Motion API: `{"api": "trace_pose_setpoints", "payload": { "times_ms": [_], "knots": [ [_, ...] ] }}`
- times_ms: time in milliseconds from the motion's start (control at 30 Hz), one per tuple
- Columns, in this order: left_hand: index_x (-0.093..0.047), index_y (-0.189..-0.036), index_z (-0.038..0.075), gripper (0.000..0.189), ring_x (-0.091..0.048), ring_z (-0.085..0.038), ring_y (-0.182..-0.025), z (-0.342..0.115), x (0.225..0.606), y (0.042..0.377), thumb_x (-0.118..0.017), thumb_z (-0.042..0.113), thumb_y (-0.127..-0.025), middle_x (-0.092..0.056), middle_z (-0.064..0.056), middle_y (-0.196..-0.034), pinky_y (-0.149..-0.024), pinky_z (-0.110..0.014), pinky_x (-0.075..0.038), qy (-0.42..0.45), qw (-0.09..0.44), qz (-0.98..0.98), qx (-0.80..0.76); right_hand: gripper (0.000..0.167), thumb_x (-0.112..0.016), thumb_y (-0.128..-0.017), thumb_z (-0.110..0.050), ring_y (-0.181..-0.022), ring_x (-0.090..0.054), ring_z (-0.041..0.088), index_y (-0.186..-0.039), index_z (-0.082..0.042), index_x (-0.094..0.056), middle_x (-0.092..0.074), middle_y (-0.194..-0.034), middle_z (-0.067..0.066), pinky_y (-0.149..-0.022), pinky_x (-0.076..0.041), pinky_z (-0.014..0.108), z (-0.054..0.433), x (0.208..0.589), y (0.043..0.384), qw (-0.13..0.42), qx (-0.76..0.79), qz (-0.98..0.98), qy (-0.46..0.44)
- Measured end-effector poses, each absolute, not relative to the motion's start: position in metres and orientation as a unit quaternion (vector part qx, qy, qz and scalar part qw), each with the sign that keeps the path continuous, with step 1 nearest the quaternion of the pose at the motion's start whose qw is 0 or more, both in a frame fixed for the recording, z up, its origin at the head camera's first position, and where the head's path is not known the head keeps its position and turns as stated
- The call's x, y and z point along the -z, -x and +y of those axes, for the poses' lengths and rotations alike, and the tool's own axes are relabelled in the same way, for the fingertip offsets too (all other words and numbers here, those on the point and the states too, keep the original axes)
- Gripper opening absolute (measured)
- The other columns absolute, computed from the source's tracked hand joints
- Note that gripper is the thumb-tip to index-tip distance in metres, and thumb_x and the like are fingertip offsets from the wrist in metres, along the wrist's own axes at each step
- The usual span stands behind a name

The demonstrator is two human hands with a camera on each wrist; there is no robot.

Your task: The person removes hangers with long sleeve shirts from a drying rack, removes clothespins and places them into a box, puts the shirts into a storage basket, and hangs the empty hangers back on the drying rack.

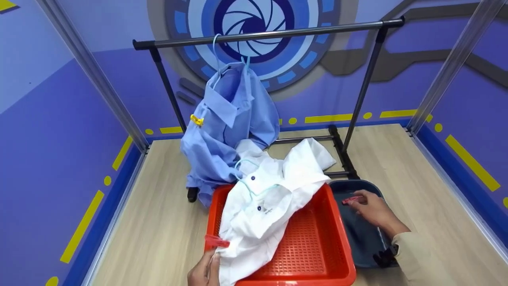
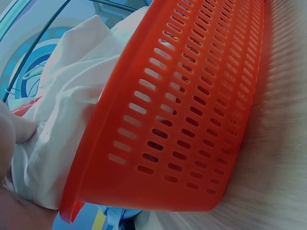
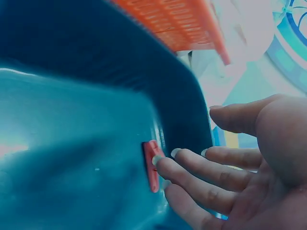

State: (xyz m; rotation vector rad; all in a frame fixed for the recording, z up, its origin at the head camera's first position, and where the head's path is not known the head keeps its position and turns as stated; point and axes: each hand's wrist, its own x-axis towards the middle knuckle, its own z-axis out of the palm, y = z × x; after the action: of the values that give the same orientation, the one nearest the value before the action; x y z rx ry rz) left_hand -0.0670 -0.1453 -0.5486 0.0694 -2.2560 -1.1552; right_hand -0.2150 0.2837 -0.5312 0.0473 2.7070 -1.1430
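Observation:
A white shirt (image 1: 254, 222) with dark buttons and a light blue hanger (image 1: 249, 190) at its neck is spread over a red perforated basket (image 1: 335, 238). My left hand (image 1: 204, 272) pinches the shirt's edge at the basket's near left, thumb on the cloth (image 2: 53, 129). Just above that hand, a red clothespin (image 1: 217, 241) sits on the shirt's edge. My right hand (image 1: 375, 210) reaches into the dark tray (image 1: 359, 242), thumb apart and fingers extended. Its fingertips are at another red clothespin (image 3: 152, 165) on the tray floor; whether they touch it I cannot tell.
Behind the basket stands a black clothes rack (image 1: 317, 30). From its rail hangs a blue shirt (image 1: 226, 115) with a yellow clothespin (image 1: 197, 120) on its shoulder, its lower part hanging beside the basket. Patterned walls (image 1: 43, 139) enclose the wooden table (image 1: 139, 222).

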Motion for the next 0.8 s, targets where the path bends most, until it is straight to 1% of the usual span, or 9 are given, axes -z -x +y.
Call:
{"api": "trace_pose_setpoints", "payload": {
  "times_ms": [167,267,367,467,567,700,800],
  "knots": [
    [-0.071,-0.093,0.001,0.024,-0.062,0.002,-0.071,-0.150,0.554,0.069,-0.069,-0.013,-0.075,-0.074,-0.007,-0.081,-0.063,-0.011,-0.048,0.038,0.329,-0.842,0.426,0.045,-0.057,-0.097,-0.024,-0.090,-0.065,0.024,-0.129,0.006,-0.051,-0.063,-0.117,0.026,-0.078,-0.055,0.038,0.280,0.521,0.213,0.064,0.370,0.927,-0.010],
    [-0.071,-0.095,-0.001,0.027,-0.065,0.001,-0.077,-0.152,0.556,0.069,-0.070,-0.016,-0.072,-0.074,-0.011,-0.083,-0.067,-0.010,-0.048,0.069,0.330,-0.839,0.427,0.042,-0.057,-0.097,-0.025,-0.096,-0.065,0.028,-0.128,0.003,-0.053,-0.064,-0.116,0.023,-0.082,-0.055,0.042,0.275,0.514,0.212,0.051,0.370,0.928,-0.003],
    [-0.071,-0.096,-0.003,0.027,-0.066,0.000,-0.081,-0.152,0.556,0.069,-0.070,-0.016,-0.072,-0.074,-0.013,-0.085,-0.069,-0.008,-0.048,0.086,0.325,-0.838,0.431,0.040,-0.057,-0.097,-0.025,-0.099,-0.067,0.029,-0.128,0.000,-0.054,-0.065,-0.115,0.020,-0.086,-0.055,0.045,0.267,0.507,0.212,0.046,0.386,0.922,0.007],
    [-0.070,-0.096,-0.004,0.028,-0.066,-0.001,-0.082,-0.152,0.555,0.069,-0.071,-0.016,-0.071,-0.073,-0.014,-0.086,-0.070,-0.008,-0.049,0.098,0.329,-0.836,0.428,0.037,-0.058,-0.097,-0.024,-0.095,-0.070,0.027,-0.125,-0.001,-0.056,-0.067,-0.112,0.018,-0.086,-0.055,0.044,0.257,0.499,0.211,0.038,0.399,0.916,0.022],
    [-0.071,-0.096,-0.003,0.027,-0.067,-0.003,-0.082,-0.149,0.552,0.070,-0.071,-0.015,-0.072,-0.073,-0.012,-0.086,-0.071,-0.008,-0.049,0.104,0.330,-0.838,0.422,0.034,-0.060,-0.095,-0.024,-0.090,-0.069,0.023,-0.122,-0.002,-0.059,-0.067,-0.111,0.017,-0.080,-0.056,0.040,0.246,0.491,0.209,0.026,0.396,0.917,0.038],
    [-0.072,-0.097,0.001,0.025,-0.068,-0.005,-0.082,-0.142,0.547,0.072,-0.071,-0.011,-0.075,-0.075,-0.008,-0.087,-0.071,-0.009,-0.049,0.102,0.321,-0.842,0.421,0.034,-0.061,-0.095,-0.025,-0.093,-0.068,0.022,-0.122,-0.004,-0.060,-0.066,-0.114,0.015,-0.078,-0.057,0.036,0.232,0.481,0.204,0.030,0.401,0.913,0.065],
    [-0.072,-0.096,0.005,0.027,-0.069,-0.007,-0.079,-0.136,0.543,0.073,-0.073,-0.011,-0.074,-0.075,-0.005,-0.087,-0.069,-0.011,-0.050,0.118,0.334,-0.837,0.418,0.037,-0.061,-0.095,-0.026,-0.097,-0.068,0.025,-0.125,-0.006,-0.059,-0.065,-0.119,0.016,-0.078,-0.058,0.035,0.221,0.475,0.200,0.044,0.413,0.906,0.083]
  ]
}}
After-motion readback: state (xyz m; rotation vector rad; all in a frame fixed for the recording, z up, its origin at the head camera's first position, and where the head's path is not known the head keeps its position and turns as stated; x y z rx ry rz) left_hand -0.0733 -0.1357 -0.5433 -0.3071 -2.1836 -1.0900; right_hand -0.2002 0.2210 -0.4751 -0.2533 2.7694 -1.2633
